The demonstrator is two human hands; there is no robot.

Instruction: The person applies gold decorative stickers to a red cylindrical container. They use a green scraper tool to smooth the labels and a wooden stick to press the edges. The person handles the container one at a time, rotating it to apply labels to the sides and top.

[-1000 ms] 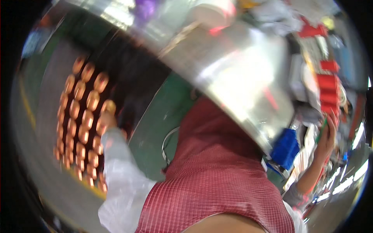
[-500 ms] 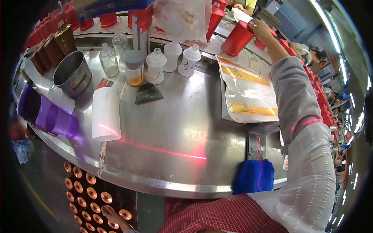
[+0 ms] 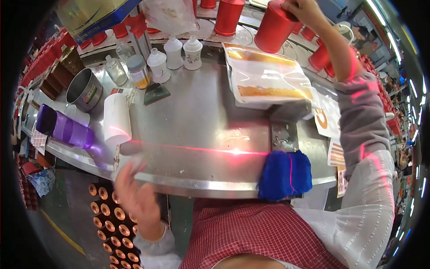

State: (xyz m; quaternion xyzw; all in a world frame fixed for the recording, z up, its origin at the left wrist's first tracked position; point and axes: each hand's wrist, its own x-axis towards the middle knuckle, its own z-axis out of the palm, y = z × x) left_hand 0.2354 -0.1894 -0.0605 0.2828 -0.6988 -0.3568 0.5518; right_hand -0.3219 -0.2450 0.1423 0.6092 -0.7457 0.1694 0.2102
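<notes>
My right arm reaches to the far right, where my right hand (image 3: 303,12) grips the upper rim of a red canister (image 3: 275,30). This canister stands slightly tilted at the conveyor's near side. My left hand (image 3: 139,193) is raised at the front edge of the metal table (image 3: 192,121). Its fingers are smeared by motion, and whether anything is in them is unclear. Below and behind it are several dark cylindrical pieces with coppery round tops (image 3: 105,209). Ahead of the left hand lies a white roll (image 3: 117,120).
White bottles (image 3: 192,53), a grey-lidded jar (image 3: 138,71), a metal pot (image 3: 85,90) and a purple container (image 3: 71,130) stand at left. Printed film sheets (image 3: 266,74) lie on a box at right. A blue cloth (image 3: 286,175) hangs over the front edge. A red laser line crosses the table.
My left hand has risen from the coppery-topped pieces to the table's front edge. My right hand keeps its place at a red canister. The whole view has shifted.
</notes>
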